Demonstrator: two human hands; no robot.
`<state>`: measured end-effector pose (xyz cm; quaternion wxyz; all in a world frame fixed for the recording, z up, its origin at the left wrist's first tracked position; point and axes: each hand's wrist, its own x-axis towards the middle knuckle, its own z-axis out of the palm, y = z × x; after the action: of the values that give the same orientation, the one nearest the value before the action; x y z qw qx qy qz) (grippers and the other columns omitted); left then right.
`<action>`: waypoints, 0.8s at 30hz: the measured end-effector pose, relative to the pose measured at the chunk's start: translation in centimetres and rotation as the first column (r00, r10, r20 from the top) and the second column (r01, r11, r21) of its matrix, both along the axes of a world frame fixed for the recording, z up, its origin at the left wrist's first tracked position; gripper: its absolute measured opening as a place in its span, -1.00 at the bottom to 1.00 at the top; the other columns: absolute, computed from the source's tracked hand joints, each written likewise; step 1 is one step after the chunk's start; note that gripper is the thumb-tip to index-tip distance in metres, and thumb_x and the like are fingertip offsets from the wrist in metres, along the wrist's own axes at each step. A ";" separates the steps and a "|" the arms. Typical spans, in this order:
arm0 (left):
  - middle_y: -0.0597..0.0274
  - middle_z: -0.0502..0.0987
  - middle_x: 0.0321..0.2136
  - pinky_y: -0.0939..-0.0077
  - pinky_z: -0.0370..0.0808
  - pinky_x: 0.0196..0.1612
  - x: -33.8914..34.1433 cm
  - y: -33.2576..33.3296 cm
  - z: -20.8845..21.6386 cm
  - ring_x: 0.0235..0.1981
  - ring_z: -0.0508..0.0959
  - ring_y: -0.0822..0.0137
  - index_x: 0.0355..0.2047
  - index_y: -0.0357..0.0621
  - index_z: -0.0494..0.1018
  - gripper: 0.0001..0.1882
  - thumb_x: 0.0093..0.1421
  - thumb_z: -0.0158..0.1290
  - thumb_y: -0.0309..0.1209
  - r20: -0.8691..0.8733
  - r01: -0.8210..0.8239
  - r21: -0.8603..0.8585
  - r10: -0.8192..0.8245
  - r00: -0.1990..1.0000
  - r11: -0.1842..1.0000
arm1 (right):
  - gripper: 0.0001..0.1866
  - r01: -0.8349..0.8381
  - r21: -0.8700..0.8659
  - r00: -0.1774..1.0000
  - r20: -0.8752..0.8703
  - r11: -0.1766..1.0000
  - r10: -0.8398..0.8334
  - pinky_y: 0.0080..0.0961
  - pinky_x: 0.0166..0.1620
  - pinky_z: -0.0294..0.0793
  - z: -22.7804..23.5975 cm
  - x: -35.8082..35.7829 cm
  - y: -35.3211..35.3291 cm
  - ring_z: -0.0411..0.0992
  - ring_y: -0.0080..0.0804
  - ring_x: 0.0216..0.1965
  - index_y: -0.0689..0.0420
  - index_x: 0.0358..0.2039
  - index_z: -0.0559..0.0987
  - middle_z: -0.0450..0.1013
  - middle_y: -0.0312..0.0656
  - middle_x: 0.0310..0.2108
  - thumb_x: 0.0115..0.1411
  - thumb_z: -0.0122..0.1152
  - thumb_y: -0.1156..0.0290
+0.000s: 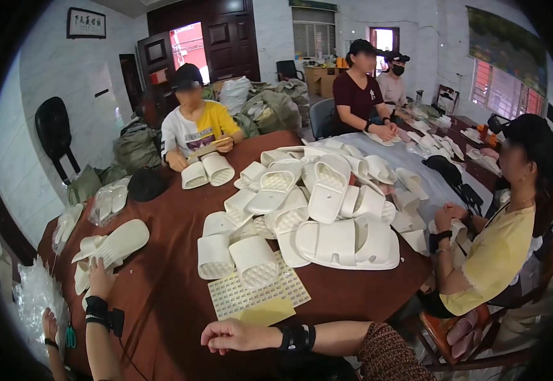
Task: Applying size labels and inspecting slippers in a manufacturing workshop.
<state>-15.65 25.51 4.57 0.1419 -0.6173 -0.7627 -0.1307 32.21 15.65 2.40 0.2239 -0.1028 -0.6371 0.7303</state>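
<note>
The right hand (235, 336) is over the brown cloth (168, 298), just beside a sheet of stickers (260, 293). Its fingers are half curled, and I can't tell if they pinch anything small. The left hand (102, 279) touches a white slipper (127, 240) on the table's left side. I can't tell if those fingers grip it or just rest there. Another person's hand (49, 322) is by the clear bags (33, 293). A big pile of slippers (356, 242) sits in the middle. Past it, a person in a white and yellow top (200, 127) sits near green sacks (273, 111).
</note>
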 end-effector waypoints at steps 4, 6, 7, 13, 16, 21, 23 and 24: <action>-0.31 0.03 0.30 -0.10 0.18 0.27 -0.4 3.0 -0.8 0.26 0.14 -0.31 0.26 -0.28 0.10 -0.01 -0.17 0.32 -0.30 -0.047 -0.101 -0.030 0.100 0.994 0.994 | -0.80 0.022 -0.026 0.999 0.040 0.999 -0.021 -0.67 -0.28 0.44 0.2 0.3 0.0 0.41 -0.65 -0.40 0.18 -0.11 0.48 0.45 -0.34 -0.37 0.32 0.05 0.37; -0.23 -0.04 0.35 -0.14 0.14 0.29 -0.2 4.2 -0.8 0.33 0.05 -0.26 0.34 -0.17 0.01 0.10 -0.19 0.34 -0.29 -0.047 -0.167 -0.111 0.163 0.986 0.980 | -0.78 0.040 0.003 0.998 0.042 0.999 -0.040 -0.67 -0.34 0.42 0.3 0.5 0.1 0.39 -0.64 -0.45 0.20 -0.12 0.46 0.43 -0.32 -0.39 0.31 0.02 0.36; -0.23 -0.04 0.35 -0.14 0.14 0.29 -0.3 4.5 -0.8 0.33 0.05 -0.26 0.34 -0.17 0.01 0.10 -0.19 0.34 -0.29 -0.044 -0.163 -0.112 0.159 0.986 0.980 | -0.78 0.044 0.002 0.998 0.045 0.999 -0.045 -0.67 -0.34 0.42 0.2 0.5 0.1 0.39 -0.64 -0.45 0.20 -0.12 0.46 0.43 -0.32 -0.39 0.31 0.02 0.36; -0.20 -0.06 0.37 -0.15 0.11 0.31 -1.1 6.4 -1.8 0.37 -0.01 -0.25 0.39 -0.04 -0.08 0.20 -0.22 0.39 -0.28 -0.130 -0.201 -0.183 0.179 0.975 0.962 | -0.81 0.056 -0.021 0.998 0.008 0.998 -0.056 -0.66 -0.33 0.42 0.2 0.9 0.2 0.37 -0.65 -0.45 0.19 -0.13 0.46 0.41 -0.33 -0.42 0.34 -0.01 0.39; -0.22 -0.06 0.36 -0.11 0.09 0.33 -1.3 7.5 -2.5 0.36 -0.01 -0.27 0.39 -0.08 -0.09 0.23 -0.25 0.41 -0.32 -0.104 -0.207 -0.221 0.188 0.977 0.953 | -0.82 0.060 -0.019 0.998 -0.004 0.998 -0.060 -0.65 -0.33 0.42 -0.8 0.7 0.2 0.38 -0.63 -0.45 0.19 -0.13 0.46 0.42 -0.33 -0.42 0.34 -0.01 0.39; -0.35 0.11 0.23 -0.02 0.18 0.28 -4.1 8.1 -4.9 0.21 0.18 -0.32 0.35 -0.17 -0.05 0.15 -0.24 0.36 -0.48 -0.059 -0.052 -0.100 0.046 0.997 0.994 | -0.82 0.046 -0.031 0.999 0.024 0.998 -0.046 -0.63 -0.32 0.42 -0.6 0.2 0.1 0.38 -0.63 -0.44 0.19 -0.13 0.46 0.42 -0.33 -0.42 0.34 0.00 0.39; -0.35 0.26 0.09 0.00 0.28 0.20 -1.1 8.7 -4.5 0.10 0.30 -0.28 0.31 -0.24 0.01 0.01 -0.16 0.28 -0.50 -0.125 0.016 -0.073 -0.026 0.992 0.997 | -0.82 0.074 -0.029 0.996 0.050 0.997 -0.072 -0.62 -0.32 0.42 -0.2 0.7 0.3 0.39 -0.62 -0.44 0.18 -0.12 0.46 0.43 -0.32 -0.42 0.34 0.00 0.39; -0.31 0.33 0.02 0.02 0.33 0.14 0.3 9.1 -4.0 0.05 0.36 -0.24 0.27 -0.28 0.05 -0.08 -0.11 0.24 -0.49 -0.195 -0.005 -0.100 -0.015 0.981 0.995 | -0.82 0.079 -0.029 0.995 0.061 0.996 -0.077 -0.62 -0.32 0.42 -0.1 0.9 0.3 0.39 -0.62 -0.44 0.18 -0.12 0.46 0.43 -0.32 -0.41 0.34 0.01 0.40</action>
<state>-15.34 34.60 0.60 0.1847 -0.6354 -0.7491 -0.0311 33.13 16.00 2.34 0.2316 -0.1531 -0.6274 0.7275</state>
